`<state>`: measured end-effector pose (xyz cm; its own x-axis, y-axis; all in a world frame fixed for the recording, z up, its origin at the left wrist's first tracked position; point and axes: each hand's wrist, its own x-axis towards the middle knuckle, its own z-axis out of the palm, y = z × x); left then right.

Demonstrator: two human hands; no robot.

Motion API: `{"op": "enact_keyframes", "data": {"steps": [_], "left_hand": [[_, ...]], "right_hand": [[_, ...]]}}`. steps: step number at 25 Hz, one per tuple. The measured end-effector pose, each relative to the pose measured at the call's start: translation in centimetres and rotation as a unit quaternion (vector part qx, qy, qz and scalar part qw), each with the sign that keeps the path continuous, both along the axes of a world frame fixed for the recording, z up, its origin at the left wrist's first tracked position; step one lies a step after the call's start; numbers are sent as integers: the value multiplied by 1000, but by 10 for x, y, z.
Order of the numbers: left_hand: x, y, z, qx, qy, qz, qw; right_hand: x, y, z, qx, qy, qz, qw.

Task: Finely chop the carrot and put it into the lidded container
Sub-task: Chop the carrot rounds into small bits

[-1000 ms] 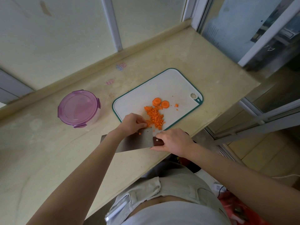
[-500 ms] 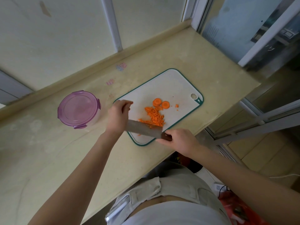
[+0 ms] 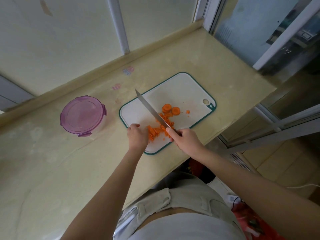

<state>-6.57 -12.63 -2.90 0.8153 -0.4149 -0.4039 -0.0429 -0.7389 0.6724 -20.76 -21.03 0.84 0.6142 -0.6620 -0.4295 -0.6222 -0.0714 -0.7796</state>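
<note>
We have swung the knife (image 3: 150, 110), clamped in our right hand (image 3: 186, 139), back over the carrot (image 3: 159, 129) at the board (image 3: 181, 89) near edge; our left hand (image 3: 137, 135) curls against it, whether gripping we cannot tell; chopping likely resumes.

Soft daylight, wide-angle edge distortion

Readable text: none can be made out.
Countertop (image 3: 173, 63): three pink and purple printed marks (image 3: 128, 70) lie near the back edge, their characters too blurred to read.
Cutting board (image 3: 181, 87): a small white emblem (image 3: 210, 106) sits on the green corner beside the hanging hole, too small to tell.
Window glass (image 3: 251, 28): faint scribbled strokes (image 3: 286, 51), not legible.
Lidded container (image 3: 83, 116): any lettering on the purple lid is too faint to tell.
</note>
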Motion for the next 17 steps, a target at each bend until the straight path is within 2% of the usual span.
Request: {"op": "enact_keyframes", "data": {"steps": [3, 5, 10, 17], "left_hand": [[-9, -15, -5, 117, -70, -66, 988], [-16, -26, -5, 145, -88, -61, 984], [-26, -37, -12, 167, -140, -75, 973], [-26, -24, -21, 155, -232, -242, 929]], "right_hand": [[2, 2, 0, 6, -11, -5, 1000], [2, 4, 0, 10, -12, -8, 1000], [-1, 3, 0, 12, -13, -14, 1000], [-5, 1, -8, 1, 3, -27, 1000]]}}
